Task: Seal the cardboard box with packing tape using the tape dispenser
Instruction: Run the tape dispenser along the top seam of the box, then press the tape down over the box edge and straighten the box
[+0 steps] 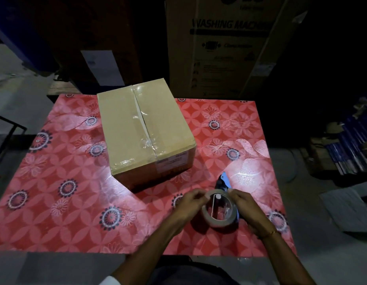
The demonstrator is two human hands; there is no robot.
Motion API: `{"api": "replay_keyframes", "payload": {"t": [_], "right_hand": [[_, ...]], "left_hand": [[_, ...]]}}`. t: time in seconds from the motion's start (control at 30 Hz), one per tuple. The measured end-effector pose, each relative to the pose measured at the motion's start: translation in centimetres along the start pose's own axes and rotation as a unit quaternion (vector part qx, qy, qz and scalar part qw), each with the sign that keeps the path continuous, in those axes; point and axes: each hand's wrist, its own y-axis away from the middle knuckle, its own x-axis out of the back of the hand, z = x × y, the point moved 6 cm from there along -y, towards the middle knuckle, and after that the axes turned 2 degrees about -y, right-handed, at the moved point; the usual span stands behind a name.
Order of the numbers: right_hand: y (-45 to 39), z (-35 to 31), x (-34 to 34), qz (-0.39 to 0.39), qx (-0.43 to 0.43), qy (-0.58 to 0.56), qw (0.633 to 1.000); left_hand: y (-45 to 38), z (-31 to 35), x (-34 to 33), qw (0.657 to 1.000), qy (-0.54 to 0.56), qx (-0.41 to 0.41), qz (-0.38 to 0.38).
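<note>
A closed cardboard box (145,128) stands on the red flowered tablecloth (61,194), with clear tape along its top seam and a slit open in the middle of that seam. Near the table's front, a clear tape roll (218,210) sits in a blue tape dispenser (224,179). My left hand (191,204) pinches the roll's top left edge. My right hand (245,206) holds the roll and dispenser from the right side. Both hands are well in front of and to the right of the box.
A tall washing machine carton (226,44) and dark stacked boxes stand behind the table. Stacked blue items (351,149) lie on the floor at right. A grey sheet (347,208) lies beside the table's right edge. A black metal frame (9,136) is at left.
</note>
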Motion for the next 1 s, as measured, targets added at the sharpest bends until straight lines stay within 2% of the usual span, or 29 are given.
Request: {"api": "replay_keyframes", "payload": {"t": [0.13, 0.3, 0.47, 0.67, 0.77, 0.87, 1.0], "right_hand": [[-0.7, -0.8, 1.1, 0.051, 0.068, 0.085, 0.993], [-1.1, -1.1, 1.2, 0.054, 0.101, 0.179, 0.977], [-1.3, -1.5, 0.8, 0.04, 0.116, 0.221, 0.967], [-1.4, -2.1, 1.2, 0.023, 0.119, 0.227, 0.966], [-1.1, -4.4, 1.5, 0.043, 0.167, 0.218, 0.961], [-1.0, -7.4, 0.4, 0.052, 0.231, 0.252, 0.938], [-0.2, -12.1, -3.2, 0.023, 0.35, 0.255, 0.901]], "left_hand": [[-0.4, 0.7, -2.0, 1.0, -0.01, -0.028, -0.011], [-1.0, 0.5, -2.7, 0.999, -0.022, -0.04, -0.002], [-1.2, 1.1, -2.9, 0.995, -0.095, -0.034, 0.018], [-1.2, 2.4, -2.9, 0.994, -0.079, -0.069, 0.021], [-1.4, 2.0, -1.6, 0.993, -0.077, -0.054, 0.065], [-0.7, 2.0, 0.8, 0.988, -0.054, -0.053, 0.135], [2.4, 3.8, 5.4, 0.952, -0.086, -0.135, 0.262]]}}
